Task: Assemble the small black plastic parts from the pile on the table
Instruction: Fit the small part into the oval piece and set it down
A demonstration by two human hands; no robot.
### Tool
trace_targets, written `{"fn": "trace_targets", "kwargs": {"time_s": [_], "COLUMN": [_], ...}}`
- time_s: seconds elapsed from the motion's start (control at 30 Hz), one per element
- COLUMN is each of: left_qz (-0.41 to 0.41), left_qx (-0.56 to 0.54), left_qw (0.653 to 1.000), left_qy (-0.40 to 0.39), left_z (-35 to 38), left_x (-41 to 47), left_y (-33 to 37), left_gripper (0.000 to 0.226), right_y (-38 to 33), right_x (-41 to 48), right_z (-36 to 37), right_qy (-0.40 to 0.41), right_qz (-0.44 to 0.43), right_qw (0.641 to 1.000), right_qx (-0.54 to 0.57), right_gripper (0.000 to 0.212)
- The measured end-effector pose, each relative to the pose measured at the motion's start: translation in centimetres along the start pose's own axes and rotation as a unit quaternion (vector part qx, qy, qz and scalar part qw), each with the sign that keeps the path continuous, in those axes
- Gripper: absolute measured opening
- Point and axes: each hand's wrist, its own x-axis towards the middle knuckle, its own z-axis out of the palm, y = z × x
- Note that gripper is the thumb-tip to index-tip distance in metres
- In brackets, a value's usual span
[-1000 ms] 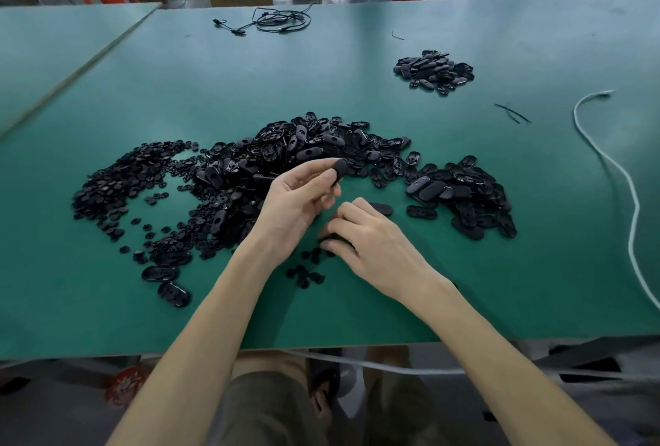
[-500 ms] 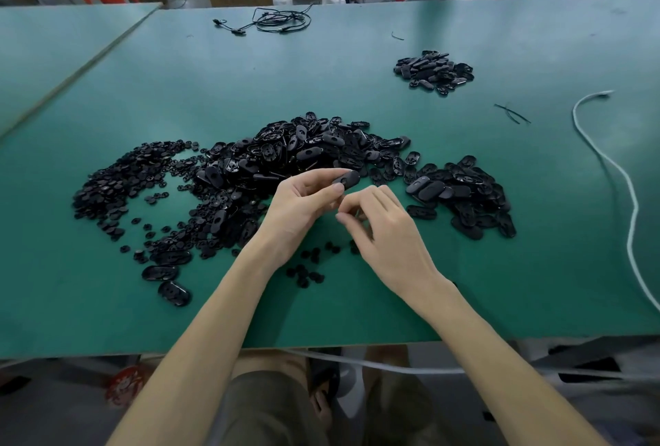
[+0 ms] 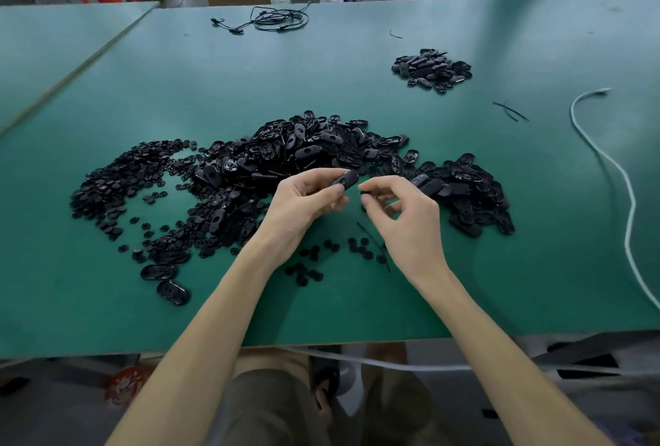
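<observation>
**Hand and Part Positions: Both Hands Raised at the Near Edge of the Main Pile**

1. Landmark. The main pile (image 3: 303,149) of black oval shells lies on the green table (image 3: 250,81). All positions below are given relative to this pile.

2. Left hand. The left hand (image 3: 303,202) is just in front of the pile's near edge. Its thumb and fingers are clamped on one black oval shell (image 3: 344,179), which is lifted off the table and tilted, with its free end pointing right.

3. Right hand. The right hand (image 3: 403,217) is in front of the pile's right end. Thumb and forefinger are closed together on a small black piece (image 3: 365,192); its shape is too small to tell. The other fingers are curled. The piece sits just beside the free end of the shell; whether they touch cannot be told.

4. Other stock.
- Heap of small round parts (image 3: 118,181): adjoining the pile on the left.
- Second cluster of shells (image 3: 468,192): adjoining the pile on the right.
- Loose round parts (image 3: 314,256): in front of the pile, under the wrists.
- Far small pile (image 3: 432,68): behind the main pile, to the right, well apart.

5. Cables. A black cable coil (image 3: 278,18) lies far behind the pile. A white cable (image 3: 621,174) runs well to its right.
</observation>
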Motion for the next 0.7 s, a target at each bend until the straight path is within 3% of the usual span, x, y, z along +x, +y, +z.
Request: {"fn": "trace_targets", "kwargs": {"time_s": [0.5,0.7], "left_qz": [0.013,0.023], "left_qx": [0.04,0.051], "left_qw": [0.999,0.998], "left_qy": [-0.03,-0.035], "left_z": [-0.07,0.08], "left_x": [0.03,0.0], "left_y": [-0.1,-0.11], "left_gripper": [0.027,0.031], "right_y": [0.33,0.5], "right_x": [0.39,0.36], "right_z": [-0.15,-0.16], "right_qy": [-0.004,0.007], "right_qz": [0.029,0.04], "right_qw": [0.998,0.997], "right_qx": [0.056,0.063], "right_gripper": [0.021,0.012]}}
